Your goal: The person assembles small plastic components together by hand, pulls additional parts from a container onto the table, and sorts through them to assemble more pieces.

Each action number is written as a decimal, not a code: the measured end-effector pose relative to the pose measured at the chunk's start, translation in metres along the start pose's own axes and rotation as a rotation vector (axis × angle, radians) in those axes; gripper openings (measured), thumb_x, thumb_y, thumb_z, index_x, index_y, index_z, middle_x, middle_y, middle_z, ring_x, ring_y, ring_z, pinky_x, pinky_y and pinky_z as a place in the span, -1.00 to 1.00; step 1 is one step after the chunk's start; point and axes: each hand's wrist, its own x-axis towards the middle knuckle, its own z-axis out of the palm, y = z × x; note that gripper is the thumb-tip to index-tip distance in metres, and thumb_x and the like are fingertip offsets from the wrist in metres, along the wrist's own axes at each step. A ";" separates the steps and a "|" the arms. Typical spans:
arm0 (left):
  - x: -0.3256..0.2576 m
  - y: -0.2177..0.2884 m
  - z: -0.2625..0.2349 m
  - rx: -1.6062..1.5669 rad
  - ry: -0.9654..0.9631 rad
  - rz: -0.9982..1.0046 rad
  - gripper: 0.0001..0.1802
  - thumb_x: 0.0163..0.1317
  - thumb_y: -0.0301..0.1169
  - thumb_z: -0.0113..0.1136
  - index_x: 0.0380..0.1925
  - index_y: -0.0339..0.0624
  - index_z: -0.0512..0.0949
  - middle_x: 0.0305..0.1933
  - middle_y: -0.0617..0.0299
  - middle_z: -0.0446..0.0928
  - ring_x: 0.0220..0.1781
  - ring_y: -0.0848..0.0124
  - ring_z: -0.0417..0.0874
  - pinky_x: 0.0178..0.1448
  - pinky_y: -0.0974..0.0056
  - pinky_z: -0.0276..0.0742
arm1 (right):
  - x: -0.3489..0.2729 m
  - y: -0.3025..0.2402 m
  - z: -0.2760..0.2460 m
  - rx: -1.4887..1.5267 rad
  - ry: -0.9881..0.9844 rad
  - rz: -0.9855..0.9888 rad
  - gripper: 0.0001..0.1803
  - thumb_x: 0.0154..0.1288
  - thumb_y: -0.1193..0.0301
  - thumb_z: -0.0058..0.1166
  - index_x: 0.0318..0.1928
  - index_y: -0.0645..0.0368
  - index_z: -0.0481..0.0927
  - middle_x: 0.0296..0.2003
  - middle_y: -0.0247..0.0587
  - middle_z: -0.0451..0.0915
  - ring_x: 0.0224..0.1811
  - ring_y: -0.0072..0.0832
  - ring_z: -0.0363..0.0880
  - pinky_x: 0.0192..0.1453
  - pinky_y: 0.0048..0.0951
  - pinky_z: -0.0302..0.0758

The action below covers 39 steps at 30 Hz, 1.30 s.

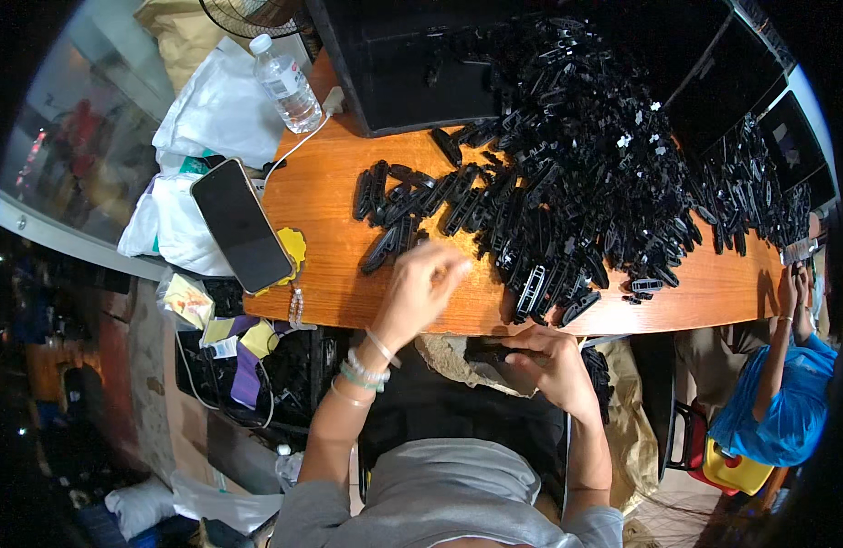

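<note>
L hand (419,288) fingers loosely curled, empty, reaching toward black plastic clips (394,205) at 12; R hand (545,361) grips one clip (494,349). Big clip pile (586,155) at 1 looks mostly untouched.

Grey short-sleeved top, sleeves ending above the elbows, both forearms bare. Left hand (419,290): wrist carries several thin bangles and a pale beaded bracelet. Right hand (551,365): nothing worn at its wrist.

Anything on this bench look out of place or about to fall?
Yes: the phone lies at the left corner of the wooden table, partly hanging past its edge over white bags. The black plastic clips form a loose, sprawling heap, with a few strays near the front edge. Nothing looks spilled or broken.
</note>
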 end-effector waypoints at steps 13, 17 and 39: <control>0.053 -0.016 0.002 0.219 0.005 -0.289 -0.64 0.06 -0.49 0.24 -0.13 -0.28 0.40 -0.44 -0.07 0.59 -0.43 0.12 0.63 -0.33 0.16 0.53 | 0.147 0.021 0.004 -0.861 0.262 -0.376 -0.81 -0.09 0.54 0.05 -0.42 0.13 0.68 -0.30 -0.17 0.51 -0.14 -0.26 0.39 -0.08 -0.33 0.33; 0.031 -0.016 -0.015 -0.554 -0.037 -0.482 -0.80 0.25 -0.55 0.09 -0.12 -0.19 0.39 -0.52 0.36 0.42 -0.60 0.62 0.39 -0.55 0.47 0.32 | 0.159 0.018 0.003 -0.996 0.090 -0.288 -0.90 -0.04 0.50 0.16 -0.45 0.08 0.71 -0.29 -0.23 0.49 -0.10 -0.27 0.38 -0.01 -0.31 0.32; -0.015 0.009 0.002 -0.647 0.096 -0.369 -0.76 0.19 -0.66 0.12 -0.12 -0.40 0.39 -0.32 0.05 0.57 -0.41 0.37 0.67 -0.37 0.39 0.64 | 0.094 -0.008 0.023 0.579 0.216 0.112 -0.85 0.35 0.49 -0.01 -0.15 0.30 0.53 -0.52 -0.35 0.51 -0.63 -0.71 0.35 -0.54 -0.68 0.29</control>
